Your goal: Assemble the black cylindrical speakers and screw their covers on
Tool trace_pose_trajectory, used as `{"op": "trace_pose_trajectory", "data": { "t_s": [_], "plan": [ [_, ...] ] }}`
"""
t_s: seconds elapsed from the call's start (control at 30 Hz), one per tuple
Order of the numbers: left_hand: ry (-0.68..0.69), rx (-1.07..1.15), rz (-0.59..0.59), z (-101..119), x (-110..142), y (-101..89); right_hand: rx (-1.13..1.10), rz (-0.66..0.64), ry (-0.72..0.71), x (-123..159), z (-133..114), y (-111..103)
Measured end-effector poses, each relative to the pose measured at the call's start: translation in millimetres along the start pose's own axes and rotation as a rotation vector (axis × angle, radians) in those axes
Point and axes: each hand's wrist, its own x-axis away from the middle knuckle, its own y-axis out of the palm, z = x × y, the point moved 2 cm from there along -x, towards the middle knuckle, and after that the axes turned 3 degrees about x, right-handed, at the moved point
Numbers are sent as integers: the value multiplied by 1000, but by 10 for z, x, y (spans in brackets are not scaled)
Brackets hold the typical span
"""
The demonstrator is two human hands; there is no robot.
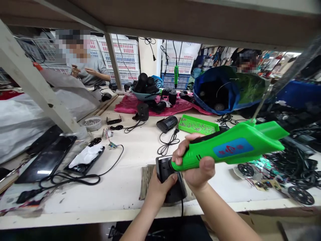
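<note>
My right hand (198, 164) is wrapped round a green electric screwdriver (225, 147), held tilted with its tip end down against a black plastic housing (173, 194). My left hand (160, 187) grips that housing, thumb on top, near the tool's tip. A cord runs from the housing over the table's front edge. Beneath it lies a worn greyish pad (144, 184). The driver's bit and whatever it touches are hidden by the tool and my fingers.
A green tray (198, 125) of screws and a finished-looking black unit (167, 124) with a cord lie behind. Tangled cords and round motor parts (301, 195) crowd the right. An open black casing (86, 159) lies left. A person (92, 72) sits opposite. An overhead shelf spans the top.
</note>
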Motion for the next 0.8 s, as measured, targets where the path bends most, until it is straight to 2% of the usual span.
{"op": "trace_pose_trajectory", "data": {
  "t_s": [0.17,0.27,0.53,0.8],
  "plan": [
    [-167,137,-24,-61,-29,-24,120,58,-68,45,-399,-197],
    [-218,184,-13,-74,-55,-29,188,96,-38,147,-515,-322],
    [-187,219,46,-77,-16,-5,172,97,-34,215,-417,-360],
    [-183,253,80,-125,-18,0,158,51,4,240,-155,-410]
  ]
}}
